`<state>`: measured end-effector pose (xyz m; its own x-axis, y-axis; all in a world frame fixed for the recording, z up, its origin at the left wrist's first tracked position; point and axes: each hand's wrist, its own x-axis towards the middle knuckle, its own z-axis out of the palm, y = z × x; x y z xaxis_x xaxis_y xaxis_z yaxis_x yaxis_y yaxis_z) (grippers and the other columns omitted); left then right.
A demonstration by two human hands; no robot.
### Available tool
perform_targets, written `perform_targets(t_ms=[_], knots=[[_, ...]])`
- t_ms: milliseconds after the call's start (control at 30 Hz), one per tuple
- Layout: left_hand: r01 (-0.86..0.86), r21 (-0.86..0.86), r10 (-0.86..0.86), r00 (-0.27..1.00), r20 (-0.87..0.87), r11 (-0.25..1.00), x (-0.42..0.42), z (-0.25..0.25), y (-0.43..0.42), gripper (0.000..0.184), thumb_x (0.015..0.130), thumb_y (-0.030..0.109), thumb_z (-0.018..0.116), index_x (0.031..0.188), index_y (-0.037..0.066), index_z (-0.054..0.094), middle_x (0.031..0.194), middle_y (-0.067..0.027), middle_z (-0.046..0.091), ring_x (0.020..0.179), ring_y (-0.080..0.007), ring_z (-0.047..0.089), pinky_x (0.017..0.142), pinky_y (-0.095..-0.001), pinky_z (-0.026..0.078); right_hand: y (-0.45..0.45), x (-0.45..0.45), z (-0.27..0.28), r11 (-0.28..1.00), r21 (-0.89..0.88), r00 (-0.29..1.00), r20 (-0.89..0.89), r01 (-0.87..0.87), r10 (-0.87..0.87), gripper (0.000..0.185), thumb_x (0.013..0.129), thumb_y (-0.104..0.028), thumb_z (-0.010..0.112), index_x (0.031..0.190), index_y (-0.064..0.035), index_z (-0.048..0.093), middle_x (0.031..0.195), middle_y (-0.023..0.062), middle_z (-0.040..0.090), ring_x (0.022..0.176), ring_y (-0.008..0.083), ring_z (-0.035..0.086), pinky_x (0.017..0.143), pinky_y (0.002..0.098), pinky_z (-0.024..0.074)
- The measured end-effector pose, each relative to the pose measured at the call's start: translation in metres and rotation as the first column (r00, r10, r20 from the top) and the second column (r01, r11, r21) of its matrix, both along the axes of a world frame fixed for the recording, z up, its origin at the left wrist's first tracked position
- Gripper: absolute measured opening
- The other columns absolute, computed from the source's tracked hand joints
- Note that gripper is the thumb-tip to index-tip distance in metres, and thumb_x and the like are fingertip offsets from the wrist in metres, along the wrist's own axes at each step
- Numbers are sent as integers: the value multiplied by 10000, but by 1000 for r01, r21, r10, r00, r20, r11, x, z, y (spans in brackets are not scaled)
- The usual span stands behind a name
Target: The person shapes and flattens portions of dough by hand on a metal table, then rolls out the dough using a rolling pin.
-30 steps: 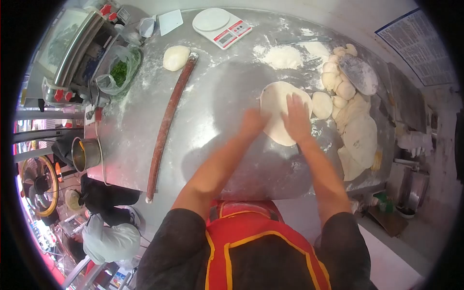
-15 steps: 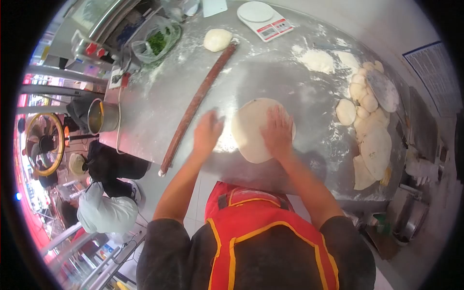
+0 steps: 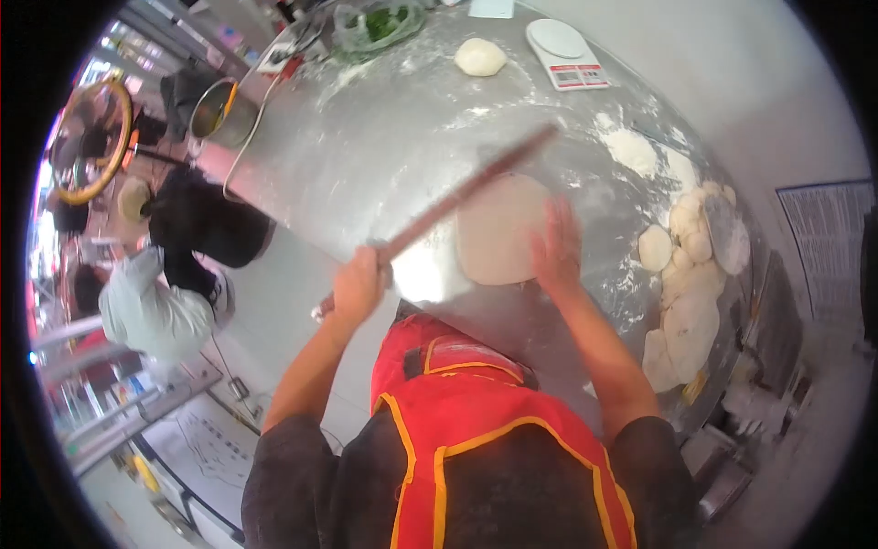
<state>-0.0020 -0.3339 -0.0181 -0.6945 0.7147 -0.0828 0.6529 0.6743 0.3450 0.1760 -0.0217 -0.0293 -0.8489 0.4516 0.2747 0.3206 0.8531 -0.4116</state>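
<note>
My left hand [image 3: 359,285] is wrapped around a long brown rolling pin [image 3: 457,197] near its lower end. The pin slants up to the right, its far part over the upper left of a flat, pale sheet of dough [image 3: 498,233]; I cannot tell whether it touches the sheet. My right hand [image 3: 558,247] lies at the sheet's right edge, fingers stretched out and pointing away from me.
The floured metal table [image 3: 347,151] bears a dough ball [image 3: 480,57], a white scale [image 3: 567,55], a flour pile [image 3: 631,151] and a bag of greens [image 3: 380,26]. Dough pieces [image 3: 690,302] lie along the right. A metal pot [image 3: 224,112] and a seated person [image 3: 155,302] are left.
My left hand has taken hold of the rolling pin and swung it rightward over the dough. My right hand has moved from on top of the sheet to its right edge. The view has turned.
</note>
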Motion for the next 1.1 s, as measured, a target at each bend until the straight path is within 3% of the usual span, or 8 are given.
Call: perform_targets(t_ms=[100, 300, 600, 667, 733, 933, 1067, 1100], knots=[[-2, 47, -18, 909, 417, 999, 65, 0, -14, 314, 848, 225, 609, 1115, 99, 502, 1057, -174, 601, 893, -401, 613, 755, -505, 485, 2, 15, 3, 981, 109, 981, 133, -157, 143, 667, 877, -245, 607, 1448, -60, 316, 1483, 188, 333, 1380, 386, 288, 1119, 579, 194], [7, -38, 22, 714, 700, 999, 86, 1, -26, 364, 838, 295, 652, 1100, 84, 512, 1022, -195, 619, 939, -385, 612, 804, -474, 486, 9, 10, -15, 959, -1, 914, 303, -282, 269, 579, 914, -272, 503, 1431, -65, 345, 1457, 153, 376, 1368, 362, 314, 1123, 601, 143], [-84, -165, 143, 910, 389, 983, -8, 18, -37, 349, 848, 323, 652, 1023, 62, 499, 902, -173, 644, 842, -381, 629, 691, -470, 497, 1, -207, -13, 938, 136, 945, -23, -319, 325, 539, 918, -256, 498, 1410, -70, 385, 1449, 126, 413, 1368, 308, 349, 1119, 592, 178], [-27, -137, 90, 873, 479, 990, 2, 8, -47, 335, 842, 319, 655, 997, 67, 499, 887, -170, 647, 826, -381, 632, 684, -480, 495, -3, -152, -9, 940, 53, 918, 239, -337, 316, 541, 911, -206, 479, 1413, -35, 370, 1442, 200, 398, 1347, 371, 354, 1109, 577, 192], [25, -93, 28, 848, 529, 995, 20, 5, -54, 330, 841, 331, 656, 988, 73, 511, 871, -165, 649, 814, -380, 635, 675, -483, 494, 2, -75, -17, 926, 47, 901, 255, -375, 352, 530, 899, -200, 483, 1392, -19, 412, 1430, 220, 412, 1350, 375, 357, 1107, 587, 186], [-70, -162, 142, 859, 492, 984, -33, 1, -65, 345, 817, 373, 667, 939, 76, 540, 842, -138, 655, 775, -366, 640, 658, -485, 493, -1, -220, -13, 931, 116, 921, 232, -347, 314, 554, 933, -241, 467, 1434, -41, 340, 1473, 165, 365, 1366, 332, 331, 1107, 603, 177], [-125, -139, 170, 904, 392, 982, -56, 10, -59, 370, 809, 390, 672, 948, 71, 545, 811, -152, 654, 766, -370, 642, 656, -476, 498, 1, -258, -6, 919, 79, 922, -12, -386, 388, 552, 934, -226, 479, 1432, -34, 337, 1469, 171, 365, 1368, 348, 314, 1119, 578, 180], [-69, -181, 143, 889, 435, 981, -46, 16, -53, 373, 810, 390, 672, 951, 70, 546, 804, -156, 654, 765, -372, 642, 656, -473, 499, -1, -230, 3, 858, 247, 892, 135, -451, 430, 569, 911, -206, 497, 1428, -28, 342, 1468, 185, 361, 1371, 352, 312, 1121, 566, 185]])
